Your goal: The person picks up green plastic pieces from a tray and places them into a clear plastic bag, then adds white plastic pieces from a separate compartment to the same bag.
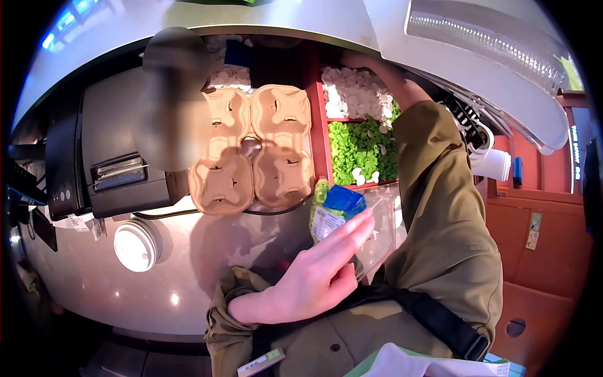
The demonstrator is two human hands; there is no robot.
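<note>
My left hand [317, 273] lies over a clear plastic bag [375, 242], its fingers stretched out straight and side by side. Close to the fingertips is a blue label [344, 200] on a packet with a white printed sticker [326, 223] and green contents. My right arm [433, 144] reaches forward past a red divided box [320, 147]. At its end my right hand [359, 61] is in shadow beneath the shelf, beside a heap of small white pieces [352, 94]; its fingers are hidden. Small green pieces [361, 151] fill the nearer compartment, with a few white ones on top.
Brown pulp cup carriers [220, 182] stand left of the red box. Further left are a black printer [119, 125] and a stack of white lids [135, 245]. A grey shelf [282, 16] overhangs the back, with clear plastic lids [483, 44] at its right.
</note>
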